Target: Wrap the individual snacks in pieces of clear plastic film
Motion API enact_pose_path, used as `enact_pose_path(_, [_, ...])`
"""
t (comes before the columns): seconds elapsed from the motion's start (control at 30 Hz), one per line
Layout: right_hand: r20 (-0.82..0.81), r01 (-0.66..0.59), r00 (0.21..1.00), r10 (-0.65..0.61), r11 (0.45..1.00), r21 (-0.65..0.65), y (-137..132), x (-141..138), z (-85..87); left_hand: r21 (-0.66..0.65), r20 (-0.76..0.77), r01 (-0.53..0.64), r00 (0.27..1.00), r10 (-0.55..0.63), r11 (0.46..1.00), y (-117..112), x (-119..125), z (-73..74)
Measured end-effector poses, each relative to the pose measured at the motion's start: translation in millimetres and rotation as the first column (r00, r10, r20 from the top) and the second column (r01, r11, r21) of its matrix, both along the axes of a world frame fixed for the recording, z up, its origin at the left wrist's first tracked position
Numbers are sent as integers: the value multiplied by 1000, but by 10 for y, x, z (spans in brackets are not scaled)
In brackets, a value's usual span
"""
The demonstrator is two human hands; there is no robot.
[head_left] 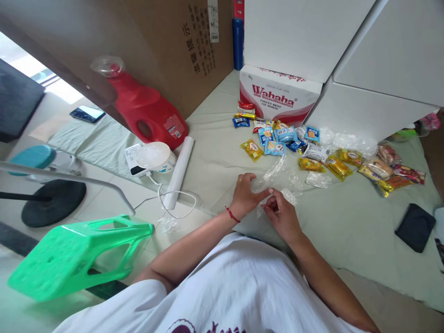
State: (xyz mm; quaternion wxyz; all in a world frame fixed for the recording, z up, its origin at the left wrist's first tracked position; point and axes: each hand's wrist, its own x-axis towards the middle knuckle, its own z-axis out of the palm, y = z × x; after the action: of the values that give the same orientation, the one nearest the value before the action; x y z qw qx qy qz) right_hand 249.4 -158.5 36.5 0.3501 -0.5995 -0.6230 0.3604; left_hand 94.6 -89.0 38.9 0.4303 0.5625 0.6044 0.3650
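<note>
Both hands meet over thin clear plastic, seemingly a bag [272, 173], whose crinkled end spreads out beyond them on the pale green sheet. My left hand [244, 196], with a ring and a red cord at the wrist, has curled fingers and its thumb stretched to the right fingertips; the film lies at its grip. My right hand [282, 217] pinches the plastic between thumb and fingers. Past the hands lie small wrapped snacks: a yellow packet [252, 149], a light blue packet [275, 148] and a silver-white packet [315, 152]. The film's exact edges are hard to make out.
A Wahaha carton [280, 95] stands behind the snacks, against white cabinets [287, 37]. More packaged food [391, 171] lies right, near a black flat object [415, 227]. Leftward are a red detergent bottle [149, 111], a white roll [178, 173], a cable and a green stool [69, 254].
</note>
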Motion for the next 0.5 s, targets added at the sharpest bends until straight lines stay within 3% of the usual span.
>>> enact_pose_path(0.13, [-111, 65, 991, -69, 997, -44, -6, -11, -20, -1, 61, 123, 991, -123, 992, 57, 6, -33])
enact_pose_path(0.2, [-171, 99, 979, -109, 993, -67, -6, 14, -34, -36, 105, 106, 989, -102, 994, 105, -9, -82])
enact_pose_path(0.3, [-272, 142, 946, -176, 980, -139, -9, 98, -53, -167, 275, -72, 954, 116, 983, 161, -53, -138])
enact_pose_path(0.37, [-360, 177, 901, -241, 963, -202, -9, 170, -61, -316, 432, -154, 855, 286, 936, 184, -101, -143])
enact_pose_path(0.5, [-457, 258, 813, -361, 927, -274, 9, 304, -46, -508, 614, -107, 651, 446, 855, 229, -246, -102])
